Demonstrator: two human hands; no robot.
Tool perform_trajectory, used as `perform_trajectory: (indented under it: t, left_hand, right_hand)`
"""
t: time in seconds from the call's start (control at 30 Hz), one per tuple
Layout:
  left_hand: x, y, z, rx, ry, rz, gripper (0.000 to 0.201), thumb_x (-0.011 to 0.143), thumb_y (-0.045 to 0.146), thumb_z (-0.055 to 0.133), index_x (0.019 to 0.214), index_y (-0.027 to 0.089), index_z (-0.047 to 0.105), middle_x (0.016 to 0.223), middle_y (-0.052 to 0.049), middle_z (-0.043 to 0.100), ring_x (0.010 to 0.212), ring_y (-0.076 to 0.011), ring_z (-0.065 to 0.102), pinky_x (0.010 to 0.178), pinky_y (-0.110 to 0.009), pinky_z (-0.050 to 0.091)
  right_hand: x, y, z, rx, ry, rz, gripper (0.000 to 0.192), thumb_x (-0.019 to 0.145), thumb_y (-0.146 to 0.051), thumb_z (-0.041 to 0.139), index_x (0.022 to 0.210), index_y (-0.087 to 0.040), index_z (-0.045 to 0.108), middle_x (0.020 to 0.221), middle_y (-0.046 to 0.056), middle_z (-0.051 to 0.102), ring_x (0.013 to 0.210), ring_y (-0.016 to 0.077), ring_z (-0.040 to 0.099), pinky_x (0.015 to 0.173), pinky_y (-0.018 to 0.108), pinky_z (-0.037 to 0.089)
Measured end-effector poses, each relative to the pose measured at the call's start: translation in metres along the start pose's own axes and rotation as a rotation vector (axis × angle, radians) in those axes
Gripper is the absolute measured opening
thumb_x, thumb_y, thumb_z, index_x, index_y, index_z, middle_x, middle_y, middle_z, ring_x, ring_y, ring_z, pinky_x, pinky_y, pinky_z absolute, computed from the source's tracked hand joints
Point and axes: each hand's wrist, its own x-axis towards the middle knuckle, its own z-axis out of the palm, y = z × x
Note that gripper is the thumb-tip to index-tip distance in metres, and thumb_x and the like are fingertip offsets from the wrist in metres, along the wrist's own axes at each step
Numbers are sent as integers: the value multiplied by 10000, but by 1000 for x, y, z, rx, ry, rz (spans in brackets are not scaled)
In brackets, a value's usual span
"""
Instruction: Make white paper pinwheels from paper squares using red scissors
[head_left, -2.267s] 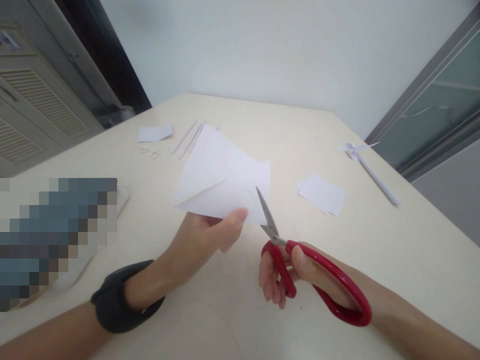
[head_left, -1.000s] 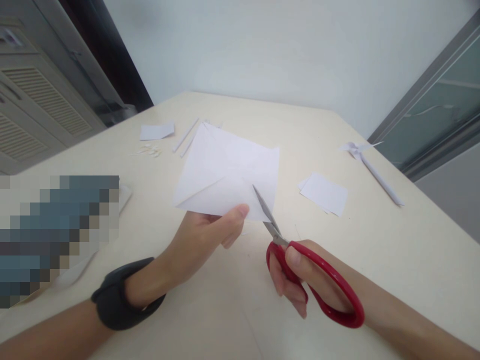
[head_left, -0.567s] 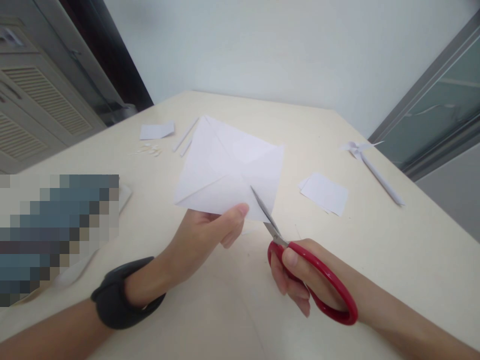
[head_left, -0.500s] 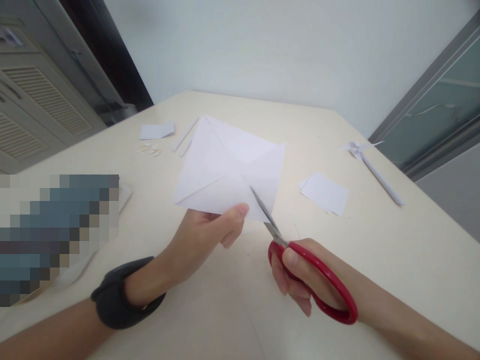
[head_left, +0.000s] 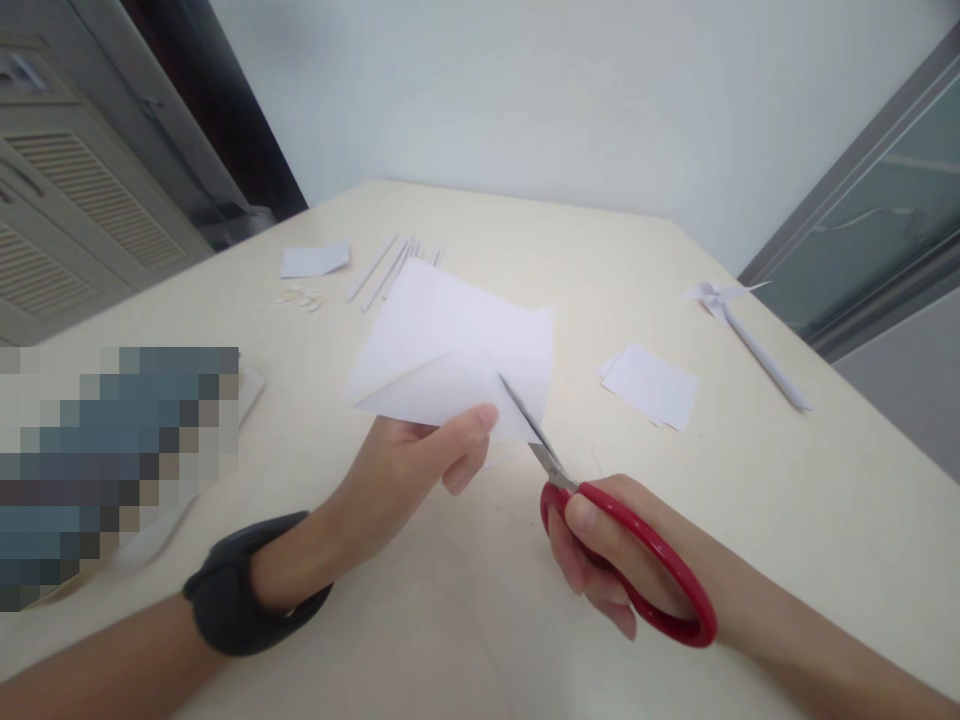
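- Two hands work above the table [head_left: 787, 500]: the left hand [head_left: 420, 465] pinches the near edge of the creased white paper square [head_left: 457, 350] between thumb and fingers, holding it clear of the tabletop
- Right hand [head_left: 607, 560] has its fingers curled through the red-handled scissors [head_left: 600, 520]; blades stand nearly closed, tips inside the paper's near right edge
- Risk: the blade line runs just beside the left thumb; a drift to the left could nick it
- Risk: the sheet is gripped at one edge only, so it could sag or twist and pull the cut off the crease, or tear
- Surroundings: a stack of small white sheets [head_left: 651, 385] lies to the right, a paper pinwheel [head_left: 739, 330] farther right, rolled paper sticks [head_left: 386, 268] and a paper offcut [head_left: 315, 260] at the far left
- Nothing lies between the blades and the sheet
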Motion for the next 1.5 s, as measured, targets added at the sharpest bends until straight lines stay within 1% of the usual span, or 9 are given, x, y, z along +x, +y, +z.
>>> perform_trajectory:
  t: [0.2, 0.4, 0.57, 0.7, 0.9, 1.13, 1.23, 1.33, 1.5]
  left_hand:
    - [1, 3, 1, -5, -21, -3, 364, 862, 273, 455, 516, 190, 376, 458, 43, 353, 440, -98, 384, 461, -258, 348]
    - [3, 6, 3, -90, 78, 34, 295, 855, 209, 480, 575, 187, 392, 479, 54, 340, 418, -81, 342, 419, -243, 307]
    - [3, 8, 4, -116, 101, 54, 349, 857, 173, 489, 535, 181, 354, 475, 56, 312, 410, -69, 317, 409, -231, 289]
    - [2, 7, 3, -155, 86, 83, 332, 857, 158, 508, 549, 176, 384, 474, 60, 322, 404, -64, 317, 403, -225, 282]
    - [3, 3, 1, -132, 93, 75, 351, 854, 167, 523, 536, 174, 374, 467, 57, 325, 408, -66, 327, 403, -224, 284]
    - [3, 2, 0, -93, 80, 57, 374, 862, 177, 509, 518, 169, 360, 469, 53, 336, 414, -64, 345, 415, -221, 307]
    - [2, 2, 0, -87, 81, 69, 408, 867, 178, 502, 494, 164, 338, 467, 49, 334, 416, -61, 348, 413, -218, 307]
    - [3, 2, -1, -91, 91, 81, 408, 866, 176, 504, 494, 164, 337, 465, 50, 331, 413, -60, 344, 409, -217, 305]
    - [5, 2, -1, -94, 93, 85, 399, 860, 159, 494, 494, 166, 335, 467, 49, 334, 414, -61, 341, 407, -214, 299]
  right_hand:
    - [2, 1, 0, 6, 17, -13, 429, 903, -485, 404, 643, -158, 497, 455, -63, 385, 417, 63, 410, 487, 189, 359]
    - [2, 8, 0, 2, -38, -79, 419, 902, -515, 380, 766, -151, 537, 521, -38, 441, 486, 80, 414, 521, 208, 365]
    - [1, 11, 0, 87, -95, -71, 507, 806, -636, 442, 845, -144, 561, 587, -28, 440, 529, 92, 409, 511, 217, 351]
    - [-1, 6, 2, 149, -117, -20, 586, 730, -697, 480, 908, -145, 571, 647, -18, 440, 562, 92, 380, 516, 219, 321]
    - [-3, 8, 4, 167, -138, -40, 551, 781, -639, 482, 1037, -158, 561, 744, 6, 480, 627, 98, 389, 572, 232, 331]
    - [-2, 7, 5, 139, -157, -61, 651, 781, -670, 440, 1132, -130, 536, 744, 6, 458, 655, 107, 418, 633, 263, 358]
    - [-2, 5, 2, 144, -188, -45, 531, 810, -582, 504, 1124, -156, 543, 751, -1, 473, 660, 98, 423, 626, 245, 367]
    - [-3, 0, 0, 72, -123, 6, 323, 853, -418, 551, 1072, -181, 566, 744, -15, 482, 676, 88, 433, 602, 210, 367]
    - [-4, -10, 6, 11, -71, 46, 286, 843, -375, 576, 1055, -185, 557, 754, -17, 519, 680, 91, 507, 641, 222, 422]
